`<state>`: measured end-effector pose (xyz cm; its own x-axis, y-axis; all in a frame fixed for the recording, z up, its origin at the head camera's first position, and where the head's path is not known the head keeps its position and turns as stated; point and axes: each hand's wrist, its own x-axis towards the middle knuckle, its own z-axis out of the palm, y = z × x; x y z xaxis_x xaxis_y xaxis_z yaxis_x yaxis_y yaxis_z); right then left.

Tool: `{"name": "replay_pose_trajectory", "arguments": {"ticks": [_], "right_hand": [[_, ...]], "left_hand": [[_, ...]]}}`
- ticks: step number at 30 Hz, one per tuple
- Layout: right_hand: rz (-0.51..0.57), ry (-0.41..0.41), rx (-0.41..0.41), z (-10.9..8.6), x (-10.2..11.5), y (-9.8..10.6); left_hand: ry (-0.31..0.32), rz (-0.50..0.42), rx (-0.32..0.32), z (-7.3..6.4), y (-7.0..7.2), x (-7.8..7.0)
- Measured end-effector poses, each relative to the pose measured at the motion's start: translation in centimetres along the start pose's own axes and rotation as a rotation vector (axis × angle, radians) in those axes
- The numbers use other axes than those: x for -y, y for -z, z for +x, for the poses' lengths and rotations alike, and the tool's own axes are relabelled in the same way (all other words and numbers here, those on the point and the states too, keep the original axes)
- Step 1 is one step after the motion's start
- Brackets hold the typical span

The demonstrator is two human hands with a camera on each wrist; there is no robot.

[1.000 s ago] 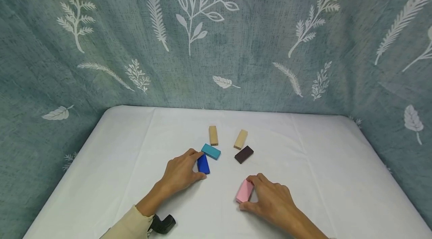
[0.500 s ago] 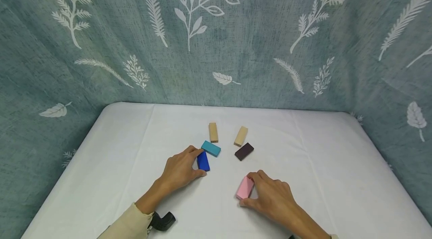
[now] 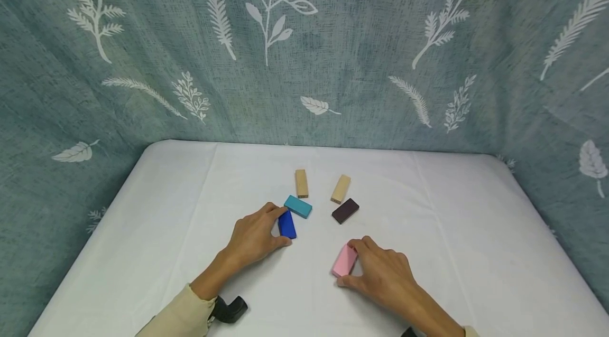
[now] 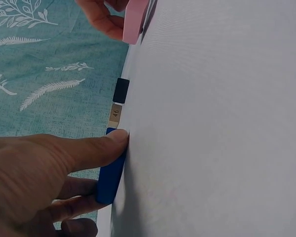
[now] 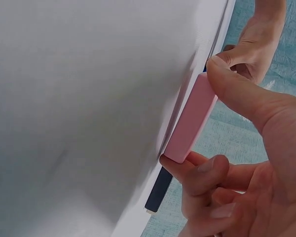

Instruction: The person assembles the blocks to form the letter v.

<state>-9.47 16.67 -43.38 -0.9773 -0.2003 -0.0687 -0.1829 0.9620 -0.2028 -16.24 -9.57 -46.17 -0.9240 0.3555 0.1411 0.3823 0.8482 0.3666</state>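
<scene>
My left hand [image 3: 255, 234] holds a blue wooden block [image 3: 287, 224] by its ends between thumb and fingers, low at the white table. The left wrist view shows the thumb on the near end of that blue block [image 4: 110, 173]. To the right, my right hand [image 3: 384, 272] pinches a pink block [image 3: 344, 260] end to end. In the right wrist view the thumb is at one end of the pink block [image 5: 191, 118] and the fingertips are at the other. A teal block [image 3: 298, 206] lies just beyond the blue one, close to the left fingertips.
A dark brown block [image 3: 345, 211] lies beyond the pink one. Two natural wood blocks lie farther back, a left one [image 3: 302, 184] and a right one [image 3: 340, 189]. The white-covered table [image 3: 404, 194] ends at a green leaf-print curtain [image 3: 361, 104].
The whole scene has shifted slightly up in the head view. Both hands keep their grips on the blue and pink blocks, and no block has visibly moved on the table.
</scene>
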Motion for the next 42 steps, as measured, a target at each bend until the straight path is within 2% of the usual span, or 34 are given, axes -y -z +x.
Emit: {"name": "replay_pose_trajectory", "arguments": {"ticks": [9, 42], "right_hand": [[-0.013, 0.009, 0.010, -0.5, 0.4, -0.2], [-0.064, 0.099, -0.087, -1.8, 1.1, -0.7]], "left_hand": [[0.007, 0.005, 0.005, 0.1, 0.1, -0.1], [0.013, -0.003, 0.002, 0.0, 0.2, -0.3]]}}
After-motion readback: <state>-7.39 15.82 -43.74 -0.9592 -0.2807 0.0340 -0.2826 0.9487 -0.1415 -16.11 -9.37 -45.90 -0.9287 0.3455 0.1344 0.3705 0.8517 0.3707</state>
